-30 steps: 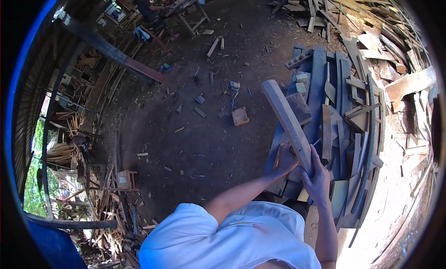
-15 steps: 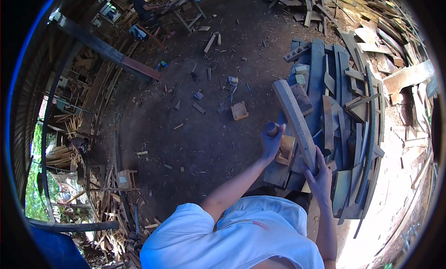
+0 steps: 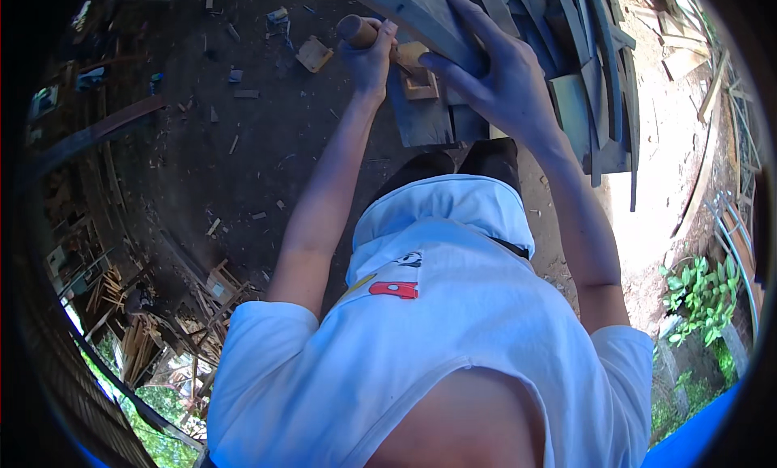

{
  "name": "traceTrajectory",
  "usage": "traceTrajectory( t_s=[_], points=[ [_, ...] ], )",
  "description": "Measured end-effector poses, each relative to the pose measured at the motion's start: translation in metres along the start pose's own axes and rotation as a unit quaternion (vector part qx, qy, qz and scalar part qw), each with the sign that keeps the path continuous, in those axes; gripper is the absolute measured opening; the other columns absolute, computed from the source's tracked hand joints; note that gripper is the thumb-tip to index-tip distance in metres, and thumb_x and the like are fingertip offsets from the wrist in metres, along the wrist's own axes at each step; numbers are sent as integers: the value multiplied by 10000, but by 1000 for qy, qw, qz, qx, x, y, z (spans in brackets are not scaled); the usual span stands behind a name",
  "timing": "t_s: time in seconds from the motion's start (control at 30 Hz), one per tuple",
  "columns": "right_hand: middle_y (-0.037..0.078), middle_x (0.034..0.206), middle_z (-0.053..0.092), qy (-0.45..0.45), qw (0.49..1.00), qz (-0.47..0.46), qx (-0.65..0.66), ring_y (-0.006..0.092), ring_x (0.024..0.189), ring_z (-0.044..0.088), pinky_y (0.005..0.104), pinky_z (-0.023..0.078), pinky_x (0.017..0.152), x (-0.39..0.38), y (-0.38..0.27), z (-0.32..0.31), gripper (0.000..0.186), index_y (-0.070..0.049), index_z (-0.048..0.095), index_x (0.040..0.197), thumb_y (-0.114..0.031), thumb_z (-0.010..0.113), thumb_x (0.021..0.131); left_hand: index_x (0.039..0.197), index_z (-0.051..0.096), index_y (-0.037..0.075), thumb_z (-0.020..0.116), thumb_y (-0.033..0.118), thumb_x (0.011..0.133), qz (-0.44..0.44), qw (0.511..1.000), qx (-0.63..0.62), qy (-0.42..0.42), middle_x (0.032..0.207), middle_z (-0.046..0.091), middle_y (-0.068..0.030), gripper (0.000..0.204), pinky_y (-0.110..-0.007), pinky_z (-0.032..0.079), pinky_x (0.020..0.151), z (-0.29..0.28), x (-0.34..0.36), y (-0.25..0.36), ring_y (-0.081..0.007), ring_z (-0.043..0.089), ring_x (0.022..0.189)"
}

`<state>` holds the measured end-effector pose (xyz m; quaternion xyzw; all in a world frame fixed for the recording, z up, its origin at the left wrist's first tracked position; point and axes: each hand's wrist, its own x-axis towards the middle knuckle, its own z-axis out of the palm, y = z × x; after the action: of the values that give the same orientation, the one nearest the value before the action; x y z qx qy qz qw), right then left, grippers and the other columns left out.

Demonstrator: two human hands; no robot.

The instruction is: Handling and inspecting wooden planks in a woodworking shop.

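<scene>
From my station I see a dark dirt floor [image 3: 263, 173] strewn with small wood scraps [image 3: 247, 94]; a squarish wooden piece [image 3: 313, 55] lies among them. To the right, a low bench [image 3: 427, 127] carries loose planks [image 3: 604, 84], lying mostly lengthwise, and a greenish board [image 3: 572, 108] near its close end.

My left hand [image 3: 368, 67] grips a round wooden handle [image 3: 354, 31]; my right hand [image 3: 518, 88] spreads around the near end of a thick wooden beam [image 3: 417, 15]. Wood offcuts [image 3: 247, 94] litter the dark floor [image 3: 267, 165] to my left.
</scene>
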<state>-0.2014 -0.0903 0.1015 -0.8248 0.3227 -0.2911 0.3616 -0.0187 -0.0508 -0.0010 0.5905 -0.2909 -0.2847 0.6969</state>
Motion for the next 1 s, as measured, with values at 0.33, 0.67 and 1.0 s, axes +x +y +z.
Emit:
traceTrajectory(
  t_s=[0.33,0.67,1.0],
  points=[
    [125,1001,690,-39,997,-23,-57,270,840,695,389,563,768,-4,-3,-1,707,-229,410,1426,-421,701,811,1022,630,-1,711,32,771,-32,999,-3,-22,961,682,-77,266,-291,513,769,1,-19,-7,-138,659,881],
    [156,990,689,-25,995,69,65,256,852,698,368,564,779,-21,20,2,665,-197,441,1389,-444,684,822,990,633,33,755,118,815,-68,987,2,-146,884,665,-25,229,-262,509,707,-15,-4,5,-103,636,796],
    [122,1170,626,35,963,236,127,209,1010,626,351,513,856,-45,36,1,645,-127,478,1370,-353,724,819,840,563,95,741,130,839,-33,990,-131,51,716,558,0,181,-295,439,724,-20,-2,-7,-114,543,696]
  ],
)
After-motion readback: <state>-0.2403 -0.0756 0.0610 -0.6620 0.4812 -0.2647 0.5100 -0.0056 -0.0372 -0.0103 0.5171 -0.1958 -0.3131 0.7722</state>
